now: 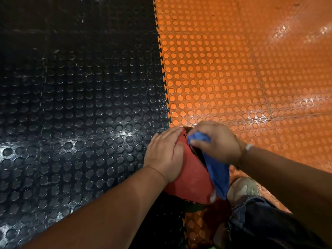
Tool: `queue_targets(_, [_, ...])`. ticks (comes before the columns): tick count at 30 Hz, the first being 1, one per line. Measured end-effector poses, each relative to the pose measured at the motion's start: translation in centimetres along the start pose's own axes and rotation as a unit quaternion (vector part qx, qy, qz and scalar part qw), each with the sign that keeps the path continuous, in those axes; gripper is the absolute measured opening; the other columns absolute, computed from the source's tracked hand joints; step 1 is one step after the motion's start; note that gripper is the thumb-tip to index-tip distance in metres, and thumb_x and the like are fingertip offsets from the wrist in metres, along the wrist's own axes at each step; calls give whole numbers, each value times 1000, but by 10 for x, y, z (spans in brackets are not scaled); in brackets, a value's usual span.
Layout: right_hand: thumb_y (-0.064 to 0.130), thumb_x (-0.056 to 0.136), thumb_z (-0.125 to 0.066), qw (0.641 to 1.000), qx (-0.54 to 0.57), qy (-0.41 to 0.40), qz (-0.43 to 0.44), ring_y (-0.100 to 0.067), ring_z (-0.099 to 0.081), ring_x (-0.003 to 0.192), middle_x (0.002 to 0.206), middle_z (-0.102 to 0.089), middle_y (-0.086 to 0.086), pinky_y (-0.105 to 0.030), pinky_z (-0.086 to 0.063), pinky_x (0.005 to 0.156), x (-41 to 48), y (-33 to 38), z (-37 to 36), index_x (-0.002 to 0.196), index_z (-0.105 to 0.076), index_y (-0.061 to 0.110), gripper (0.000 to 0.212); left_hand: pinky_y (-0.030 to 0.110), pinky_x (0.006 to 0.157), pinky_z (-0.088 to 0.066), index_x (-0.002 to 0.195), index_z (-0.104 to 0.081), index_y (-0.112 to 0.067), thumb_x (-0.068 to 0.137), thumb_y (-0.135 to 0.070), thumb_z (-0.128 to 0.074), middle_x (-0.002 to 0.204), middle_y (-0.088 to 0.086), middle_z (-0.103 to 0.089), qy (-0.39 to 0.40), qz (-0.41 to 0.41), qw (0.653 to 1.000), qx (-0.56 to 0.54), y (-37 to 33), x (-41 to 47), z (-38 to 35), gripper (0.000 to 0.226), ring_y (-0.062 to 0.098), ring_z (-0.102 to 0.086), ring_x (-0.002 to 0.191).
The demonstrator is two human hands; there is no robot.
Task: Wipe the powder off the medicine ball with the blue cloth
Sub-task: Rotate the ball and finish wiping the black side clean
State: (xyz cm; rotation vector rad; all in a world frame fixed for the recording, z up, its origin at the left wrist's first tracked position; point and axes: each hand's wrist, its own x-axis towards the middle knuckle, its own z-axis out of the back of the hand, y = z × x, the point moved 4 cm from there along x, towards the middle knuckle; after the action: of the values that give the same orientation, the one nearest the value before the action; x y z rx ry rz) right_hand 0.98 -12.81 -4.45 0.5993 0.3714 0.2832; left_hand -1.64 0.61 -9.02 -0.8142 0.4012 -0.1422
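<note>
The floor is studded rubber tile with raised round dots, glossy black tiles from 7 to 12 o'clock and orange tiles from 12 to 4, joined by a toothed seam. The medicine ball sits low in the view at about 5 o'clock, over that seam. It is round, so it has no long axis. Its skin is matte red with a black stripe running from its 12 toward its 4 o'clock. A dark denim trouser leg fills the 5 o'clock corner. The blue cloth, soft and crumpled, drapes along the stripe, its long axis running 11 to 5. The left hand lies flat on the ball's 9 o'clock side, fingers straight and together. The right hand, at the ball's 1 o'clock, has its fingers curled around the cloth's upper end. A pale shoe is just beside the ball at 3 o'clock. A light wristband circles the right wrist.
</note>
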Motion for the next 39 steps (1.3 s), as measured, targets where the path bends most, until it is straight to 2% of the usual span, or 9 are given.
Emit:
queue_targets(5, [27, 93, -49, 977, -48, -15, -207, -21, -48, 78, 80, -54, -2, -23, -34, 65, 41, -12, -8, 80, -54, 16, 18, 23, 114, -19, 140, -46, -18, 81, -36, -21, 147, -3, -42, -5, 43, 999, -18, 0, 11, 5, 66, 11, -34, 136])
queue_targets(8, [27, 91, -44, 986, -116, -55, -102, -28, -53, 88, 94, -58, -8, -34, -45, 80, 17, 14, -18, 89, -63, 12, 24, 25, 112, -24, 138, -49, -20, 79, -37, -21, 146, -2, -45, -1, 71, 997, -22, 3, 16, 8, 68, 14, -37, 134])
queue_targets(11, [24, 79, -49, 986, -90, -131, -52, -33, -59, 80, 82, -61, -7, -47, -51, 68, -31, 27, -18, 84, -69, 12, 24, 25, 112, -25, 138, -49, -21, 77, -37, -20, 146, -4, -44, 6, 80, 997, -19, 0, 21, 9, 69, 14, -37, 135])
queue_targets(16, [25, 81, -55, 990, -54, -105, 71, -15, -54, 93, 95, -64, -5, -24, -40, 84, -51, 3, -5, 91, -71, 12, 23, 25, 113, -23, 141, -44, -21, 98, -27, -30, 150, -4, -38, 9, 101, 995, -7, -8, 29, 6, 46, 14, -33, 137])
queue_targets(22, [26, 93, -50, 945, 29, -156, -286, -23, -54, 84, 96, -63, -9, -25, -33, 67, 7, -38, 4, 92, -65, 13, 19, 30, 110, -27, 140, -44, -17, 99, -24, -31, 147, 2, -42, 15, 117, 993, 23, -22, 38, -2, 44, 20, -37, 135])
queue_targets(29, [27, 81, -58, 977, -52, -173, 111, -17, -54, 105, 102, -67, -6, -20, -33, 99, -48, 13, -7, 97, -71, 11, 26, 30, 101, -36, 127, -58, -15, 98, -22, -33, 137, 12, -53, 21, 188, 982, 4, -18, 58, 9, 39, 29, -48, 124])
queue_targets(32, [46, 81, -55, 982, 15, -178, -55, -20, -55, 106, 109, -64, -7, -29, -38, 102, -51, -38, 7, 99, -71, 18, 37, 33, 97, -39, 118, -61, -14, 97, -24, -32, 131, 13, -56, 18, 195, 981, 2, -22, 60, 4, 38, 30, -50, 118])
queue_targets(35, [44, 86, -55, 920, 181, -206, -281, -23, -59, 83, 82, -63, -2, -33, -48, 80, -48, -64, 10, 86, -66, 20, 27, 38, 95, -42, 118, -59, -12, 93, -28, -29, 127, 13, -56, 13, 213, 977, 27, -26, 64, -4, 42, 32, -51, 115])
queue_targets(39, [25, 84, -58, 958, -3, -264, -115, -14, -57, 88, 92, -64, 2, -20, -39, 80, -47, -4, 6, 92, -70, 22, 14, 38, 96, -40, 121, -58, -10, 95, -29, -30, 130, 15, -55, 16, 247, 968, 47, -32, 70, -6, 43, 34, -51, 118])
